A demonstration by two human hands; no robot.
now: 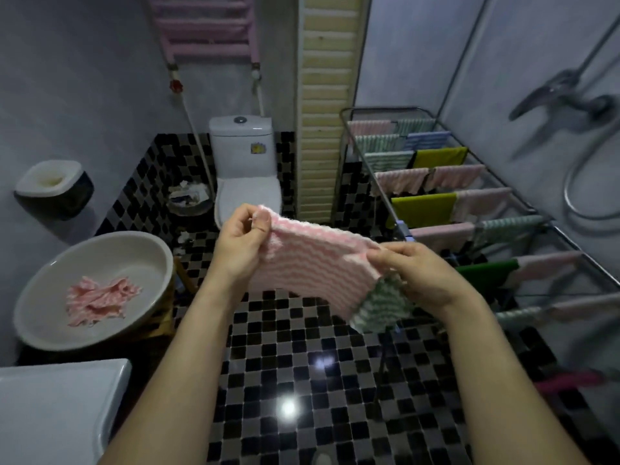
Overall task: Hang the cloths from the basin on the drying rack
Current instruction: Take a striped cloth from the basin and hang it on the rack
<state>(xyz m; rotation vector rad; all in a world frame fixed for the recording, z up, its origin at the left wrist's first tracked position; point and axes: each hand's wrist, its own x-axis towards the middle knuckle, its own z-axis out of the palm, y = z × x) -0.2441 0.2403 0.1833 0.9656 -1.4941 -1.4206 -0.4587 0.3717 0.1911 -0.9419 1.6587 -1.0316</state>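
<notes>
Pink cloth (312, 263) held spread, centre. Green cloth (385, 307) hangs at its 4 o'clock. Basin (141, 260), 9 o'clock: one crumpled cloth (100, 300). Rack (379, 108), 2 o'clock, rows draped.

Both bare forearms stretched forward, converging slightly. Left grip (240, 245) pinches one top corner of the pink cloth (312, 263), thumb against curled fingers. Right grip (426, 276) pinches the opposite corner, back of hand up, sitting lower than the left.

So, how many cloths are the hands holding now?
2. A pink striped cloth is stretched between the left hand and the right hand; a green striped cloth hangs below the right hand, partly behind the pink one. Another could be hidden behind them.
</notes>
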